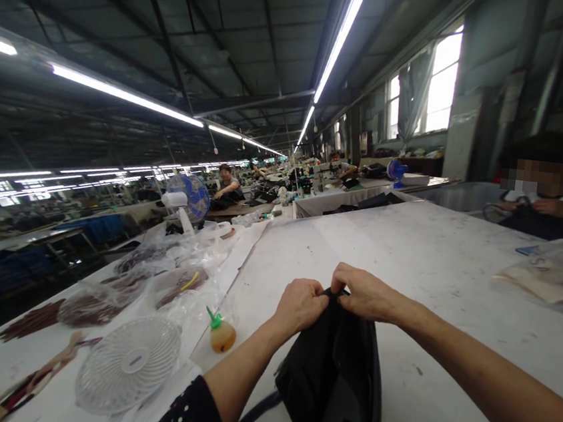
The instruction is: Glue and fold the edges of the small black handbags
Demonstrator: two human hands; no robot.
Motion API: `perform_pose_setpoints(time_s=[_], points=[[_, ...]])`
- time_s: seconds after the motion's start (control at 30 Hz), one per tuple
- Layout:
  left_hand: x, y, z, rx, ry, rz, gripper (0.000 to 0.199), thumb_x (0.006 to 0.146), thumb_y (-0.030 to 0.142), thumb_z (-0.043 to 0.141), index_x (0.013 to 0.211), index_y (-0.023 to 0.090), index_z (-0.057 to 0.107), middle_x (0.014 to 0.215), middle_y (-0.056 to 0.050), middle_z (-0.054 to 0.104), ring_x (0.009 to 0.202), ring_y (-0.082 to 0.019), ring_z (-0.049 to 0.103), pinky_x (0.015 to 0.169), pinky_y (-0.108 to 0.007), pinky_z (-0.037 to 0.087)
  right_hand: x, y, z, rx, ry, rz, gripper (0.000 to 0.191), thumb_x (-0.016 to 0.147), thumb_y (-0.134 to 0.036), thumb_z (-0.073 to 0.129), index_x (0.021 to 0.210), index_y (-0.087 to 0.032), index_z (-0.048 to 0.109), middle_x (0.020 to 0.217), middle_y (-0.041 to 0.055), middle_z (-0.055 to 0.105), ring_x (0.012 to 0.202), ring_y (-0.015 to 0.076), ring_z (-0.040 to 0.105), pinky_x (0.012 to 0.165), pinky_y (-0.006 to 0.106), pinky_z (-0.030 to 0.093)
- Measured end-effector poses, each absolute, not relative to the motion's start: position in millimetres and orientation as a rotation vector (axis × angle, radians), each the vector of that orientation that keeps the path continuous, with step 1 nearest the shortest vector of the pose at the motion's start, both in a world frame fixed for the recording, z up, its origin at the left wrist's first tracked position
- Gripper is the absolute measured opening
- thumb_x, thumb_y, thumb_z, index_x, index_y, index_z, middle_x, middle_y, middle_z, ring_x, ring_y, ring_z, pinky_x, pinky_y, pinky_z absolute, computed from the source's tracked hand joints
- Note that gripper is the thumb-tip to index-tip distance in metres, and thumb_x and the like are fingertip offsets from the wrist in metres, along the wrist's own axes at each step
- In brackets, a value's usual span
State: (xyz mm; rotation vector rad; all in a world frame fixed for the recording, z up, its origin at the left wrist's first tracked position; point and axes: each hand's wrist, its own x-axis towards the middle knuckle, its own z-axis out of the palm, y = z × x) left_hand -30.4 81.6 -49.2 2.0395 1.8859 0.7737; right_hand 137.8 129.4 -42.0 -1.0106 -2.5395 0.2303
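Note:
A black bag (338, 385) with a strap at its lower left stands on the white table (436, 274), in the lower middle of the head view. My left hand (302, 304) pinches the top edge of the bag from the left. Close beside it, nearly touching, my right hand (361, 292) has its fingers closed on the same top edge. The part of the edge between the fingertips is mostly hidden.
Left of the bag are a small bottle (222, 334) with a green nozzle, a round fan grille (129, 363) and clear plastic bags. A blue fan (193, 198) stands farther back. At the right, a person (541, 178) handles dark material near a plastic bag (557, 267).

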Motion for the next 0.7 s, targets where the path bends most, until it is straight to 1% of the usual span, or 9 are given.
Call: perform_pose_setpoints(time_s=[0.07, 0.23, 0.3, 0.4, 0.57, 0.7], points=[[-27, 78, -50, 2.013, 1.945, 0.746, 0.016, 0.068, 0.024, 0.053, 0.058, 0.019, 0.065, 0.055, -0.002, 0.060, 0.056, -0.016, 0.052, 0.051, -0.026, 0.028, 143, 128, -43, -0.986, -2.534, 0.259, 0.020, 0.068, -0.009, 0.055, 0.082, -0.020, 0.064, 0.096, 0.0015, 0.065, 0.082, 0.0145, 0.062, 0.068, 0.021, 0.043], [-23, 75, -50, 1.933, 2.030, 0.726, 0.013, 0.067, 0.025, 0.054, 0.059, 0.020, 0.063, 0.058, -0.001, 0.061, 0.059, -0.016, 0.053, 0.052, -0.026, 0.029, 146, 125, -41, -0.982, -2.519, 0.237, 0.013, 0.072, -0.009, 0.052, 0.072, -0.019, 0.061, 0.090, 0.0027, 0.065, 0.081, 0.0151, 0.061, 0.072, 0.023, 0.042], [-22, 76, -51, 1.905, 2.015, 0.758, 0.013, 0.067, 0.026, 0.055, 0.065, 0.020, 0.066, 0.060, 0.000, 0.062, 0.061, -0.015, 0.053, 0.054, -0.026, 0.031, 144, 124, -40, -1.009, -2.513, 0.208, 0.014, 0.073, -0.010, 0.051, 0.070, -0.019, 0.062, 0.089, 0.0030, 0.065, 0.078, 0.0155, 0.060, 0.070, 0.025, 0.041], [-22, 76, -52, 1.916, 1.924, 0.799, 0.018, 0.069, 0.025, 0.054, 0.076, 0.023, 0.071, 0.062, 0.002, 0.062, 0.061, -0.014, 0.053, 0.055, -0.025, 0.032, 141, 125, -40, -1.084, -2.492, 0.162, 0.015, 0.073, -0.012, 0.051, 0.070, -0.020, 0.063, 0.089, 0.0040, 0.067, 0.076, 0.0176, 0.061, 0.064, 0.028, 0.037], [-27, 78, -56, 1.968, 1.765, 0.830, 0.019, 0.071, 0.025, 0.053, 0.074, 0.021, 0.071, 0.060, 0.002, 0.058, 0.059, -0.013, 0.050, 0.055, -0.024, 0.034, 136, 128, -40, -1.198, -2.457, 0.130, 0.014, 0.071, -0.014, 0.052, 0.073, -0.020, 0.065, 0.086, 0.0063, 0.070, 0.077, 0.0210, 0.062, 0.060, 0.029, 0.033], [-35, 82, -59, 1.942, 1.611, 0.939, 0.016, 0.069, 0.022, 0.056, 0.075, 0.018, 0.070, 0.075, 0.001, 0.064, 0.071, -0.013, 0.056, 0.063, -0.023, 0.041, 133, 131, -40, -1.218, -2.454, 0.174, 0.013, 0.071, -0.017, 0.054, 0.074, -0.022, 0.065, 0.081, 0.0053, 0.070, 0.075, 0.0218, 0.062, 0.057, 0.029, 0.032]])
